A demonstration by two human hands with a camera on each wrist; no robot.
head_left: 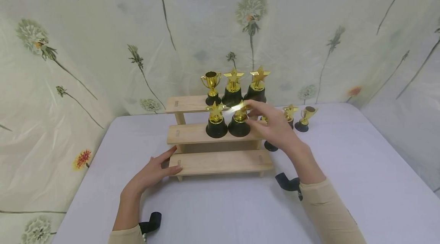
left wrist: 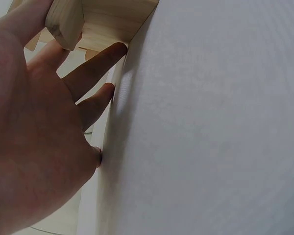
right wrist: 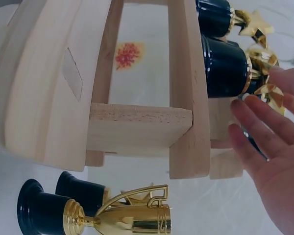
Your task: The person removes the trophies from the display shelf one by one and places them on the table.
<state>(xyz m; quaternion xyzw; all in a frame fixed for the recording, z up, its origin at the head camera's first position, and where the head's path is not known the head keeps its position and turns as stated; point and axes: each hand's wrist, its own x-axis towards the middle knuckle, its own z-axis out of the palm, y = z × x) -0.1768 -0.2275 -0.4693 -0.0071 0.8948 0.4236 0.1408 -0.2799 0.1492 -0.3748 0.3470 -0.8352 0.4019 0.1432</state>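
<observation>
A three-step wooden stand (head_left: 220, 162) stands on the table. My left hand (head_left: 152, 173) holds the left end of its lowest step, thumb on the front part and index finger behind; the other fingers spread near the cloth in the left wrist view. On the middle step are two gold star trophies with black bases. My right hand (head_left: 273, 123) pinches the gold top of the right star trophy (head_left: 239, 127), its base on the step. The left star trophy (head_left: 216, 127) stands close beside it.
The top step bears a gold cup trophy (head_left: 212, 87) and two star trophies, one in the middle (head_left: 232, 95) and one at right (head_left: 256, 93). Right of the stand, a cup trophy (head_left: 302, 125) and a star trophy (head_left: 290, 112) stand on the table; another trophy base (head_left: 270, 146) is partly hidden.
</observation>
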